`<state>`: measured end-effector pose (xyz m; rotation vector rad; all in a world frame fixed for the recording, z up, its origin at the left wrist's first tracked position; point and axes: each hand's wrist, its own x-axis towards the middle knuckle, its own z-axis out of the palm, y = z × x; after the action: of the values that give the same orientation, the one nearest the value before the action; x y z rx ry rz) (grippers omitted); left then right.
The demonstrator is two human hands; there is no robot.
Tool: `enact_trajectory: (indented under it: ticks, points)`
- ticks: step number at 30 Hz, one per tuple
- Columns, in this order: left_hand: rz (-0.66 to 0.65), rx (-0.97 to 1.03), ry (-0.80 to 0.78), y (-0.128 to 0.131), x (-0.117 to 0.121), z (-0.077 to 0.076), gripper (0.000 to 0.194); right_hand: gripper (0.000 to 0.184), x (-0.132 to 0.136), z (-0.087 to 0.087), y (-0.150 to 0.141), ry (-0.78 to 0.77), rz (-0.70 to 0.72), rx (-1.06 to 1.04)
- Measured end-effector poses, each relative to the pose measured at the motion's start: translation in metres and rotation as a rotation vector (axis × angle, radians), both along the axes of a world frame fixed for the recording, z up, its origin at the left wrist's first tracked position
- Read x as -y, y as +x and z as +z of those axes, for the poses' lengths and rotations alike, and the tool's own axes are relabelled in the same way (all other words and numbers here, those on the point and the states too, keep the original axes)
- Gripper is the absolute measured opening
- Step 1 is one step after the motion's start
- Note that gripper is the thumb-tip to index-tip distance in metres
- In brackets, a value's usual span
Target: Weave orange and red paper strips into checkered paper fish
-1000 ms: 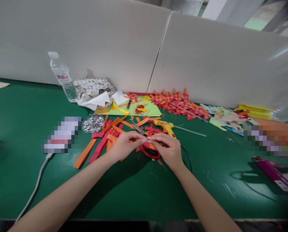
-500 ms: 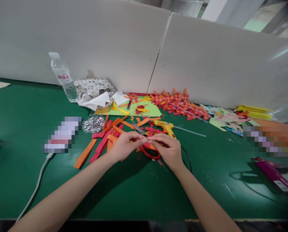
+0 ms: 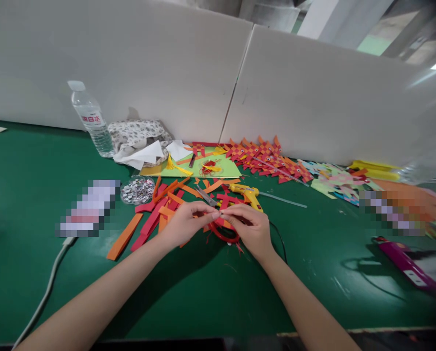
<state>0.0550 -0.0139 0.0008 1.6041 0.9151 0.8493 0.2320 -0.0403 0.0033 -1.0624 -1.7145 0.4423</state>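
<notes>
Under right hand [image 3: 252, 229], scissors [image 3: 207, 196] slanting, tips away-left

A small piece [image 3: 221, 213] sits between the fingertips of my left hand [image 3: 188, 222] and right hand [image 3: 252, 226], above the scissors [image 3: 226, 237] on the table [image 3: 203, 302]. To the left lie paper strips [image 3: 125, 236], then a packet of eyes [image 3: 138, 190]. Just behind my right hand is the glue gun [image 3: 247, 192]. Along the partition [image 3: 130, 58], a bottle [image 3: 91, 119] stands left of a cloth pouch [image 3: 139, 131], a fish pile [image 3: 267, 158] right of both. Far right lies a power strip [image 3: 404, 265].
</notes>
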Motion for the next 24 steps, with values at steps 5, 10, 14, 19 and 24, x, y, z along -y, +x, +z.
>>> enact_trajectory:
  ticks: [5, 10, 14, 19, 24]
  points:
    - [-0.002, -0.002, 0.003, 0.0004, -0.0009, -0.0013, 0.028, 0.008, 0.0003, -0.0021, 0.0008, -0.016, 0.006, -0.009]
    - [-0.007, -0.011, 0.015, 0.0003, -0.001, -0.0013, 0.029, 0.008, -0.0001, -0.0021, 0.0004, -0.012, 0.008, -0.013]
    - [-0.001, -0.023, 0.027, -0.0004, -0.0002, -0.0013, 0.029, 0.008, -0.0001, -0.0014, -0.0013, -0.007, 0.007, -0.01]
    - [-0.006, -0.013, 0.015, -0.0004, 0.0004, 0.0002, 0.029, 0.008, 0.0002, -0.0018, -0.0011, -0.011, -0.005, -0.004]
    - [-0.005, -0.009, 0.004, -0.0001, 0.0005, 0.0019, 0.027, 0.008, 0.0, -0.0024, -0.0002, -0.013, -0.004, -0.001]
